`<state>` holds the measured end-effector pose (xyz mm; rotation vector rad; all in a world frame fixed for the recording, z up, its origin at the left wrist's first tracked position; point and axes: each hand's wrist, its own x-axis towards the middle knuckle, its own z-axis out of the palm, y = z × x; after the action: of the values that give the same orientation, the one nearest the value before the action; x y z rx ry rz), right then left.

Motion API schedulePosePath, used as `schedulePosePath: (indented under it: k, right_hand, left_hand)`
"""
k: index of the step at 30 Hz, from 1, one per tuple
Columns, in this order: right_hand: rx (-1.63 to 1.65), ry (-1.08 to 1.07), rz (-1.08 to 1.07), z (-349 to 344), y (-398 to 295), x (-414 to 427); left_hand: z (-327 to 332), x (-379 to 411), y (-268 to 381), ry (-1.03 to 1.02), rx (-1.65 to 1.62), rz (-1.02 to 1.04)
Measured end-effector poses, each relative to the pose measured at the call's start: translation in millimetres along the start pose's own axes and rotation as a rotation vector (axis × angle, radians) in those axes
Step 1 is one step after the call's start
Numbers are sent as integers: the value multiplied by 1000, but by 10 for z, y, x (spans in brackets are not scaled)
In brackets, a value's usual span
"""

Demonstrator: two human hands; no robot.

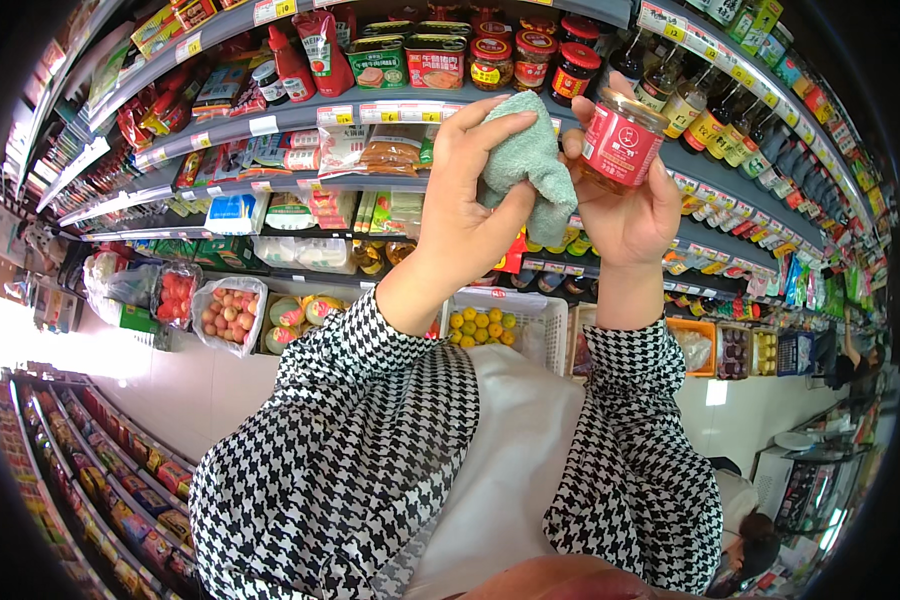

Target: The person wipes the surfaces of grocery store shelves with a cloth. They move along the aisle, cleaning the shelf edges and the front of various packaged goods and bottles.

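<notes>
My left hand (469,187) grips a crumpled pale green terry cloth (529,161) between thumb and fingers. Just right of it, my right hand (622,225) holds a glass jar (621,142) with a metal lid and a red label that bears writing. The jar is tilted, its lid towards the shelf. The cloth and the jar are close together; I cannot tell whether they touch. Behind them, red-lidded sauce jars (575,73) stand on the shelf (390,112), beside rectangular meat tins (435,62).
Bottles of sauce (682,105) line the shelf at right. Below stand a white basket of yellow-green citrus fruit (484,328), a box of peaches (231,311) and an orange crate (701,349). Another shelf rack (105,480) is at lower left. Two people (750,532) are at the right side.
</notes>
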<state>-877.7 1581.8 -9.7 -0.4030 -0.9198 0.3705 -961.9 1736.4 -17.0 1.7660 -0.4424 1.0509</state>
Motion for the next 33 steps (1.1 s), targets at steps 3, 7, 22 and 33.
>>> schedulePosePath:
  k: [3, 7, 22, 33]
  right_hand:
    - [-4, 0, 6, -6, -3, -1]
    - [2, -10, 8, -20, -1, -4]
    - [-74, 43, 14, -10, -15, -22]
    - [-765, 104, -122, 156, 154, -110]
  left_hand:
    - [4, -1, 11, -9, 13, 3]
    - [20, 4, 5, -18, 20, -4]
    - [68, 20, 58, -10, -4, 29]
    - [235, -147, 89, 27, -186, -218]
